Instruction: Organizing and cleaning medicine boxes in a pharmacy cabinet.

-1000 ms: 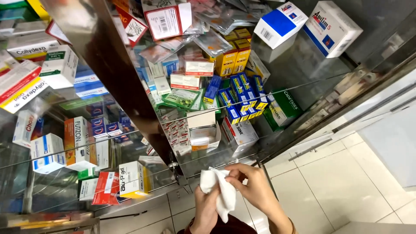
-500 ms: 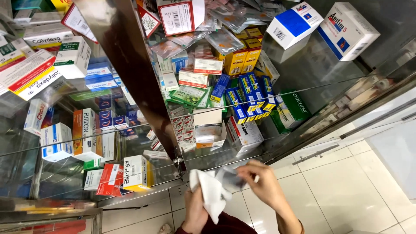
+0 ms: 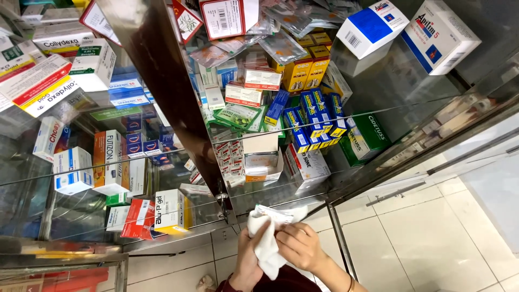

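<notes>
Cloth (image 3: pixel 266 244) | white, crumpled, hangs long axis downward, just below cabinet (image 3: pixel 162 97) front edge | left hand (image 3: pixel 250 259) closed round it from below, bunching it as a pad | right hand (image 3: pixel 298 246) pinches its top with a small flat packet (image 3: pixel 274 213), fingers curled | medicine boxes (image 3: pixel 311 116) on glass shelves above.

Glass shelves (image 3: pixel 346 121) in a metal-framed cabinet (image 3: pixel 162 81) were crowded with medicine boxes: blue cartons (image 3: pixel 316 116) at the middle, a green box (image 3: pixel 367 138) at right, white boxes (image 3: pixel 70 170) at left.
</notes>
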